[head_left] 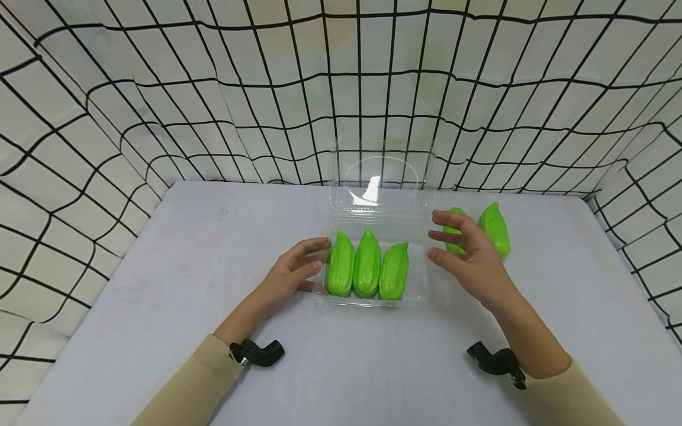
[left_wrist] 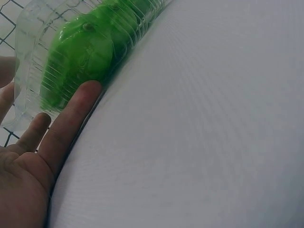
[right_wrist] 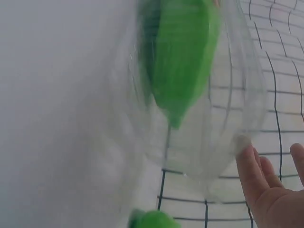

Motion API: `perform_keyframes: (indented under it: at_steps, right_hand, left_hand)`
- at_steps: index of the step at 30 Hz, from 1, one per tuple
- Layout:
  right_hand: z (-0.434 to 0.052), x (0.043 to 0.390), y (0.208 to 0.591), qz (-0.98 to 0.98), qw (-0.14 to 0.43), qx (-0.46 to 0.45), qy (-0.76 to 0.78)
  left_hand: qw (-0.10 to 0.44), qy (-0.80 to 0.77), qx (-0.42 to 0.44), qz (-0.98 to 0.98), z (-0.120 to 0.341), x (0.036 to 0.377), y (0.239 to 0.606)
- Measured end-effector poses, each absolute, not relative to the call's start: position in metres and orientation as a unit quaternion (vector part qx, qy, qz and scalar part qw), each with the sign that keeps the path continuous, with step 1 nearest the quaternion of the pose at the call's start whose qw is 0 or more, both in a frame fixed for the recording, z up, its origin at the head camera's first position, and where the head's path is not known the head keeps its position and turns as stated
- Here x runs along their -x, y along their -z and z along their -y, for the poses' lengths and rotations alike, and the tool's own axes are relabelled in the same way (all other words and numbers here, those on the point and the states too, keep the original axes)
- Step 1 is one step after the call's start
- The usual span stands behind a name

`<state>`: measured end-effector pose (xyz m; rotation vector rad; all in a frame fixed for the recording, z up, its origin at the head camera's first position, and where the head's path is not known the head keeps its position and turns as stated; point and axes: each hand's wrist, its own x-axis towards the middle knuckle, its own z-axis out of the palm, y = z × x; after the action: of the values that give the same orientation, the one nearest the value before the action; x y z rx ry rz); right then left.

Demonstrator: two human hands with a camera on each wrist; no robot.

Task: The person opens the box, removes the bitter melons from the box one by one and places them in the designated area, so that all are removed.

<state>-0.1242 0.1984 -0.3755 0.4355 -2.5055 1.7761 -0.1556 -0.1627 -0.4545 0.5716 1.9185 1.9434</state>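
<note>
Three bright green, gourd-shaped pieces (head_left: 367, 266) with pointed tips lie side by side in a clear plastic clamshell box (head_left: 418, 290). The box's clear lid (head_left: 346, 198) stands raised at the back. My left hand (head_left: 290, 274) rests at the box's left wall, its fingers fairly straight; the left wrist view shows a fingertip (left_wrist: 89, 90) against the clear side, close to the green. Off the box's right side, my right hand (head_left: 471, 257) is spread with nothing in its grasp. Beyond it lie two more green pieces, one (head_left: 494, 229) in full sight and one (head_left: 454, 228) partly hidden by the fingers.
A white table (head_left: 160, 331) carries everything. Behind it and along both sides hangs black netting (head_left: 394, 74) over white cloth. Each wrist wears a black camera mount, the left one (head_left: 261, 353) and the right one (head_left: 495, 361).
</note>
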Motion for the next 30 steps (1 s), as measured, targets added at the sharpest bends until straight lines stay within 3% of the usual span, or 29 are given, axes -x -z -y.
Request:
perform_keyframes:
  at_steps: [17, 30]
  right_hand:
    - [-0.170, 0.113, 0.389, 0.811, -0.106, -0.181, -0.546]
    - [-0.156, 0.114, 0.391, 0.812, -0.153, -0.169, -0.537]
  left_hand:
    - [0.173, -0.684, -0.201, -0.680, 0.163, 0.155, 0.454]
    - [0.176, -0.689, -0.202, -0.673, 0.162, 0.155, 0.452]
